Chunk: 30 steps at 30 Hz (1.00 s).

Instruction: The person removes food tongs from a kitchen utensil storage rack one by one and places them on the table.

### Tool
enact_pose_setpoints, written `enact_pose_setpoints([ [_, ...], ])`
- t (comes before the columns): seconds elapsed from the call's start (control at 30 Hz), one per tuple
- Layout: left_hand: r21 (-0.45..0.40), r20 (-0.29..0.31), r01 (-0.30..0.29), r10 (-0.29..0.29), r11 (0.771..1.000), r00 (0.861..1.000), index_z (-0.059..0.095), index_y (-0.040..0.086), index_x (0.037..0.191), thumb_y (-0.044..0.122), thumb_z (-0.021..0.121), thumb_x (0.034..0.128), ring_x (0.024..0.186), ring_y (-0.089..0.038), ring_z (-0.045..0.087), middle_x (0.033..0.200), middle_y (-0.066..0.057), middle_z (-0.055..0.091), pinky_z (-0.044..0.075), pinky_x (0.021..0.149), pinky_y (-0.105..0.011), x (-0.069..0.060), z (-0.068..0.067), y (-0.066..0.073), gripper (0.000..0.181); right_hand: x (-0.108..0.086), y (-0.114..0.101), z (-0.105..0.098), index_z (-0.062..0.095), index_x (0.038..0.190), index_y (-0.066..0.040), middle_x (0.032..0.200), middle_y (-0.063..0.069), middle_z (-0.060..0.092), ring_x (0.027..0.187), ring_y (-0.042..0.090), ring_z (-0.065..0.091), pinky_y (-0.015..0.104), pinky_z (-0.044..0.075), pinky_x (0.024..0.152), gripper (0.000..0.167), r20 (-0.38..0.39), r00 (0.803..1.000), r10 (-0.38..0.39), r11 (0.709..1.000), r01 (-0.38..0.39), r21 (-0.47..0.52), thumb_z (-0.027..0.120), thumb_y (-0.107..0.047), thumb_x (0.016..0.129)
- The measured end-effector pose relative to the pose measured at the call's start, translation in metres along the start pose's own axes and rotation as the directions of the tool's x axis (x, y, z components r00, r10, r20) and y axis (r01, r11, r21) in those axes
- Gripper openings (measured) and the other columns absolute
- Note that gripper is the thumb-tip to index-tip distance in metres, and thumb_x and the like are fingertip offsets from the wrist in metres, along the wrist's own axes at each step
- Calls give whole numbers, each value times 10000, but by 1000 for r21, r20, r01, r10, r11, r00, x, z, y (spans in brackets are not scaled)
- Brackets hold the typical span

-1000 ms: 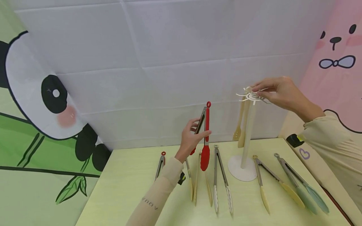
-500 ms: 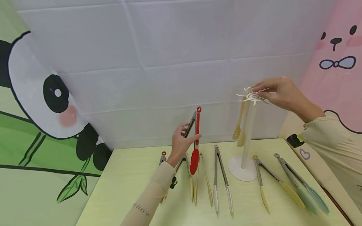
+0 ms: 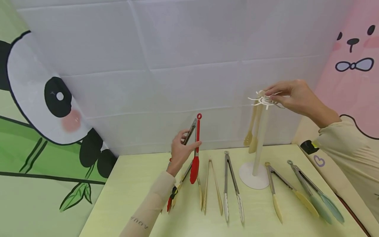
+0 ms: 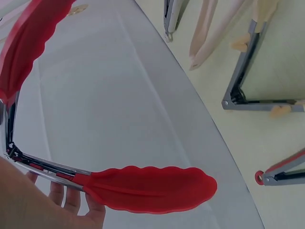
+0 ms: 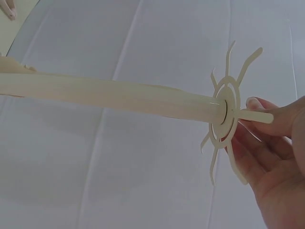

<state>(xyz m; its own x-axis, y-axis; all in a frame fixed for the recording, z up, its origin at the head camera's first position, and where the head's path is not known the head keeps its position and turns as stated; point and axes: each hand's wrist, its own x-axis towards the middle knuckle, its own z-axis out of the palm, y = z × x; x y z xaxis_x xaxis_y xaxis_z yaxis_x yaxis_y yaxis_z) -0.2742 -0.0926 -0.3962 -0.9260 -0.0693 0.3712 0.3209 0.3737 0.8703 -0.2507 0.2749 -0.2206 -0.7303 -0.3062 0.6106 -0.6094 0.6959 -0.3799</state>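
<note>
My left hand holds a pair of red-tipped tongs upright above the table, ring end up. In the left wrist view the tongs' red scalloped heads are spread wide, and my fingers lie along one arm. At the top of a white utensil stand, my right hand pinches the hub of its hook ring. The right wrist view shows the hook ring with its prongs fanning out and my thumb and fingers behind it. Two light wooden-coloured utensils hang from the stand's far side.
Several tongs lie on the pale table: wooden-coloured tongs, white-tipped tongs, yellow-tipped tongs and green-tipped tongs. Under my left forearm, more tongs are partly hidden. A white cloth hangs behind the table.
My left hand has moved left and slightly down with the red-tipped tongs, away from the stand. My right hand has stayed at the top of the stand.
</note>
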Motion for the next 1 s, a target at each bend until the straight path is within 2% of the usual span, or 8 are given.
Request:
enact_pose_setpoints([
  [0.17,35,-26,21,-20,999,999,568,255,1208,362,804,734,797,-243,510,998,-58,513,457,603,-342,-2,-12,-4,540,0,0,0,739,982,-35,1070,129,682,815,-136,576,76,453,678,152,-11,1000,-7,1000,8,4,680,-11,844],
  [0.63,114,-71,103,-95,988,993,550,253,1230,404,782,742,820,-229,511,1041,-56,508,449,607,-336,-12,-40,-16,561,-1,-4,1,743,983,-45,1098,137,674,799,-149,567,57,438,671,165,-16,999,33,999,-33,27,688,4,835],
  [0.87,111,-74,135,-128,985,989,536,228,1250,397,782,748,805,-250,516,1073,-101,506,474,572,-333,-16,-55,-25,583,0,-4,1,732,1003,-23,1082,165,674,788,-158,562,74,450,635,169,3,998,59,998,-59,32,670,7,849],
  [1.0,108,-78,153,-145,982,986,528,220,1266,376,779,758,821,-256,525,1079,-90,498,492,577,-324,-16,-63,-29,588,2,-5,-1,718,1051,-21,1046,183,680,775,-192,529,59,434,625,202,13,998,56,998,-56,-8,668,-9,857],
])
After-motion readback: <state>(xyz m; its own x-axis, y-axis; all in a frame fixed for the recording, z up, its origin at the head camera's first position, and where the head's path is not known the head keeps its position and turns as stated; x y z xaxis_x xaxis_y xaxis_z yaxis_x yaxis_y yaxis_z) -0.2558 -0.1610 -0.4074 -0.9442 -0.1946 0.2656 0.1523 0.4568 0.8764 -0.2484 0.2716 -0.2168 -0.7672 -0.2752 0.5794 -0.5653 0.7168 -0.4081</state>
